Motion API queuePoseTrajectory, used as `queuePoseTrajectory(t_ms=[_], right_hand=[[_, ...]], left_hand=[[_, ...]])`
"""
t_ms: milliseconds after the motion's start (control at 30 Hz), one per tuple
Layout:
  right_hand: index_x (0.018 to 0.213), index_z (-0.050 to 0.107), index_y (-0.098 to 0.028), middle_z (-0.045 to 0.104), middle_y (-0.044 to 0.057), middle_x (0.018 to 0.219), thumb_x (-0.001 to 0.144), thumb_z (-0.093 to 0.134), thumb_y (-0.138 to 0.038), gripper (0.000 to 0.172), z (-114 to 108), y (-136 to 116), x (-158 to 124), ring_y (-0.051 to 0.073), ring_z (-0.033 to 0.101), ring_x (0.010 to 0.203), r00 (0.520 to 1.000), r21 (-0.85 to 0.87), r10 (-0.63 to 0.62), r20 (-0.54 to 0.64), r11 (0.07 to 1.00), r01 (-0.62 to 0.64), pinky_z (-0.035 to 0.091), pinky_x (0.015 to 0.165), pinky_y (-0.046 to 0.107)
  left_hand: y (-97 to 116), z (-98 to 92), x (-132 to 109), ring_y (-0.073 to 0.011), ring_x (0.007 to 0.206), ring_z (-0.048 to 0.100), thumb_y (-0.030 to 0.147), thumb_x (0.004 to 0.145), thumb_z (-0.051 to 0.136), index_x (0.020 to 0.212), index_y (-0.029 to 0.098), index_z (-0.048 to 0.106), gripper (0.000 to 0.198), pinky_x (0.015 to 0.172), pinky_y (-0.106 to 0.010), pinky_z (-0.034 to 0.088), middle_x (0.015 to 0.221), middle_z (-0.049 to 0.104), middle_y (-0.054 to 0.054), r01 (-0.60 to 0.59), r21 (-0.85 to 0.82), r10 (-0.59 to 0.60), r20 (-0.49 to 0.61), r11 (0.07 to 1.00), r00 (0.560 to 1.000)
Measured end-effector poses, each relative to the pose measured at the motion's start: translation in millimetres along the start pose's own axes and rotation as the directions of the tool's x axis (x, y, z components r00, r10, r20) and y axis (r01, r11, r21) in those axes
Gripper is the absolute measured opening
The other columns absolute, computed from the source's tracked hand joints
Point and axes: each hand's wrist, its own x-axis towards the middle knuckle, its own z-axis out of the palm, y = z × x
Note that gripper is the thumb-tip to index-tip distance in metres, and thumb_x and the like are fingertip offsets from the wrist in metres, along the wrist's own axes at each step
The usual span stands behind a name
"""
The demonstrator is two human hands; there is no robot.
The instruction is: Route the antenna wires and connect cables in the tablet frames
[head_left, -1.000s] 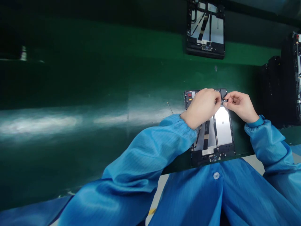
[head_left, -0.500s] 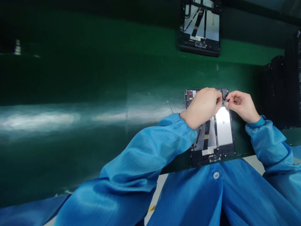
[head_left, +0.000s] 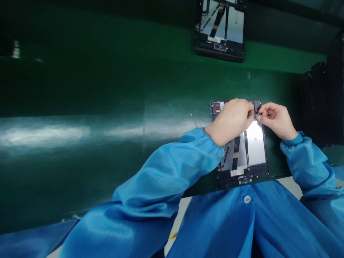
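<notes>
Thin metal pin (head_left: 194,120) on green bench mat (head_left: 80,82), just beside blue antistatic sleeve (head_left: 172,168). Left hand (head_left: 229,122) curled over first of two open black-framed tablets (head_left: 240,152), fingertips at small black part (head_left: 257,106); grip hidden. Second open tablet (head_left: 219,30) farther up mat. Right hand (head_left: 276,121) pinched on same part, at first tablet's top corner. One stack of black frames (head_left: 319,100) far right.

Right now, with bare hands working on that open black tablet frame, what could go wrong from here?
The bare right hand pinches a small dark part at the top edge of the open black tablet frame, so a slip could tear it. The bare left hand covers the frame's top end and may press on components. Bare fingers could also smudge the silver panel.
</notes>
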Motion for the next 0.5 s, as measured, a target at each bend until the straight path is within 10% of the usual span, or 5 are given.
queuePoseTrajectory(t_ms=[333,500], right_hand=[[0.077,0.063,-0.02,0.053,-0.006,0.067,0.063,0.071,-0.021,0.016,9.2,-5.6,1.8,0.009,0.046,0.06,0.999,-0.098,-0.037,-0.017,0.995,0.035,0.037,0.057,0.025],[0.077,0.06,-0.021,0.049,-0.007,0.064,0.062,0.077,-0.023,0.023,7.2,1.1,7.9,0.008,0.042,0.058,0.999,-0.02,0.005,-0.043,1.0,-0.006,0.034,0.055,0.024]], left_hand=[[-3.1,5.2,0.2,-0.0235,0.087,0.064,0.014,0.087,0.058,0.094,0.014,0.073,0.017,0.084,-0.038,0.053,0.099,0.067,-0.01,0.006,-0.037,-0.006,-0.017,0.999,1.0],[-5.0,-20.8,-20.8,-0.0272,0.104,0.065,0.018,0.088,0.058,0.11,0.016,0.071,0.026,0.089,-0.037,0.053,0.115,0.065,-0.012,0.029,0.055,-0.02,-0.155,0.998,0.988]])
